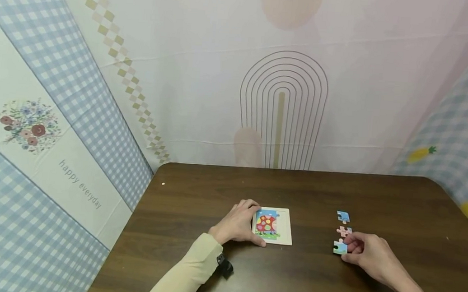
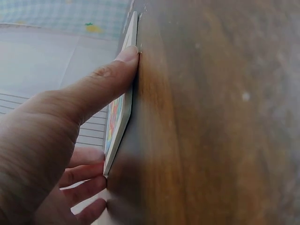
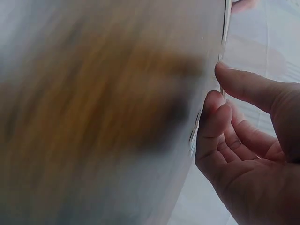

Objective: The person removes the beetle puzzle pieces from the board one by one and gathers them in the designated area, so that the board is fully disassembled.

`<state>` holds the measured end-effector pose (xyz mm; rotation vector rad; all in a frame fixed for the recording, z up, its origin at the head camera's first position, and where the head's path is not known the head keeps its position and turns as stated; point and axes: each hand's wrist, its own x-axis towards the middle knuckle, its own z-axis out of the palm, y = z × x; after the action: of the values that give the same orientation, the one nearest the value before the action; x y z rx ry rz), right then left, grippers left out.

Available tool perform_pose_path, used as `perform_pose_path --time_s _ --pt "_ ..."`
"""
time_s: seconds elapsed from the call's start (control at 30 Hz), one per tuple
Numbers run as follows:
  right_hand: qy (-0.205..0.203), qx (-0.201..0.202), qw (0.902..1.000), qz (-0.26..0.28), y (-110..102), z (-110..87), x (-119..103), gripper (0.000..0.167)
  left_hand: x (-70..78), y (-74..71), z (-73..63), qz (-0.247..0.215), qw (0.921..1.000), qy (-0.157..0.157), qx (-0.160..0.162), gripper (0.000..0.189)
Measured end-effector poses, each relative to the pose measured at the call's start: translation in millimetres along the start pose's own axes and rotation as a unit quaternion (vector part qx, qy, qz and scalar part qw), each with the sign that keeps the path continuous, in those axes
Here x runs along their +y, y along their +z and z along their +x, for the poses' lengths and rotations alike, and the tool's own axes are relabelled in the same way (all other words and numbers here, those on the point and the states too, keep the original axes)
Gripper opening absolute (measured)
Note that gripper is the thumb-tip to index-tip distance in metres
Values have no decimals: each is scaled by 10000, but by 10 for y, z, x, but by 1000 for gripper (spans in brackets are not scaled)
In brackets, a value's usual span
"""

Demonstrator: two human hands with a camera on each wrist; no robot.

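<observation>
A square puzzle board [image 1: 285, 233] lies on the table, its left part filled with a red, spotted ladybug picture and its right part bare white. My left hand [image 1: 236, 223] holds the board from the left, thumb along the near edge and fingers at the far left corner. In the left wrist view the thumb [image 2: 105, 77] overlaps the board's edge. To the right, my right hand [image 1: 374, 257] pinches a blue-and-green puzzle piece [image 1: 339, 248] between thumb and fingers, close over the table. Just beyond it are a pink puzzle piece [image 1: 343, 231] and a blue one [image 1: 343, 215].
The brown wooden table [image 1: 215, 185] has rounded far corners. Behind it hangs a pale cloth [image 1: 205, 94] with an arch pattern, and checked cloths [image 1: 97, 64] hang at the sides. A black strap device [image 1: 224, 266] sits at the left wrist.
</observation>
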<state>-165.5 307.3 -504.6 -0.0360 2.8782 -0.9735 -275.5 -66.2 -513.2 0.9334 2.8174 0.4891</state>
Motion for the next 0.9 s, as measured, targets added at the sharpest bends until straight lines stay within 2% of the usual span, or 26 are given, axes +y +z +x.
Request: perform_pose_path --time_s 0.3,0.9 --pt "71 -265 9996 42 -107 27 187 32 -42 34 8 -183 9998 23 -16 108" --pt "41 -628 9977 254 -192 103 314 31 -36 24 3 -131 9999 24 -16 107"
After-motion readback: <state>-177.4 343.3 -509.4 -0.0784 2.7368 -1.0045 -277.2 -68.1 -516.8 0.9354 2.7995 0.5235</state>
